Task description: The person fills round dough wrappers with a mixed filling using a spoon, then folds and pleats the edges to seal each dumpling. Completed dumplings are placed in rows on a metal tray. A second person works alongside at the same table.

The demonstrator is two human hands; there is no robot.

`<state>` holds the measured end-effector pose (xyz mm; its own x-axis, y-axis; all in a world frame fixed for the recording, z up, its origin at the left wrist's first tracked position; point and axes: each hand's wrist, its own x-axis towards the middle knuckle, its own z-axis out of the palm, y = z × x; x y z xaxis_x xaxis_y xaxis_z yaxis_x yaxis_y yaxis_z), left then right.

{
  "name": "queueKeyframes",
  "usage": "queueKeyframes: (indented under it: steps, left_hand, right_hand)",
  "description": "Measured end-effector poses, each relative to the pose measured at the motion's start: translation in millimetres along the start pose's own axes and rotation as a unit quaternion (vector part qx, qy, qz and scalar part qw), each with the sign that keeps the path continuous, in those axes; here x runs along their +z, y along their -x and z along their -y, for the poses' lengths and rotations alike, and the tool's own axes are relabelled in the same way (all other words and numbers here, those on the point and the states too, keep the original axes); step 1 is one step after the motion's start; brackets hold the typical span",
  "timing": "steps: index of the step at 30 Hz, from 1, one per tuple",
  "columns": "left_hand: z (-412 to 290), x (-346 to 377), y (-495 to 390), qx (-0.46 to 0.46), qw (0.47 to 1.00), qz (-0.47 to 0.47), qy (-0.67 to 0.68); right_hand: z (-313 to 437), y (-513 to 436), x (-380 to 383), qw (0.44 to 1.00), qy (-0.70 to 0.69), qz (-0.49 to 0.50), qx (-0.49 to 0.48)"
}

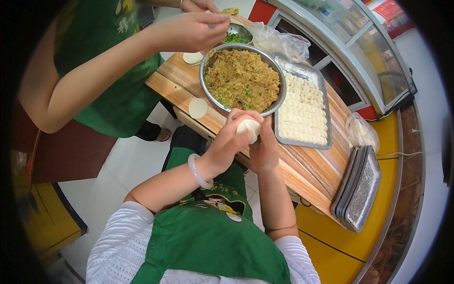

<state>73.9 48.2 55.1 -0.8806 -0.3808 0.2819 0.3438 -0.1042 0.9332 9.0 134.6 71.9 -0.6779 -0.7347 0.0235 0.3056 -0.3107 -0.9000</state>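
Note:
Between my two hands is a pale dough dumpling, folded over, just in front of a steel bowl's rim. My left hand wraps it from the left, with the thumb across its front. From the right, my right hand closes on its other side; some fingertips are hidden. The metal bowl holds a chopped, rice-like filling with green bits. One round dough wrapper lies flat on the wooden table, left of the bowl. Rows of shaped dumplings fill much of a metal tray to the right.
At upper left, a co-worker's hands are over the table beside a smaller bowl of chopped greens. Stacked wrappers lie below them. A plastic bag touches the tray's far end. Stacked metal trays stand at the table's right end.

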Motion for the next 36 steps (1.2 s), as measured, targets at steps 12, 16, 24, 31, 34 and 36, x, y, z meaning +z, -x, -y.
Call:
queueKeyframes:
  steps: [12,16,24,31,34,36]
  left_hand:
    - [9,-15,-8,-0.083,0.996,-0.001,0.026]
    - [25,-19,-11,0.023,0.998,-0.003,-0.064]
    - [27,-8,-4,0.013,0.991,-0.06,0.121]
    - [27,-13,-9,0.022,0.968,-0.029,0.247]
    - [16,-24,-14,-0.018,0.977,0.028,0.211]
    - [11,-34,-18,-0.065,0.969,0.076,0.224]
  right_hand:
    - [-9,0,-28,0.978,0.148,-0.097,-0.109]
    - [-16,-5,-31,0.959,0.137,-0.157,-0.189]
    - [-26,-3,-19,0.97,-0.032,-0.172,-0.166]
    - [-16,2,-7,0.976,-0.049,-0.17,-0.129]
    - [-14,6,-16,0.983,0.02,-0.149,-0.105]
    - [-17,8,-22,0.979,0.082,-0.141,-0.118]
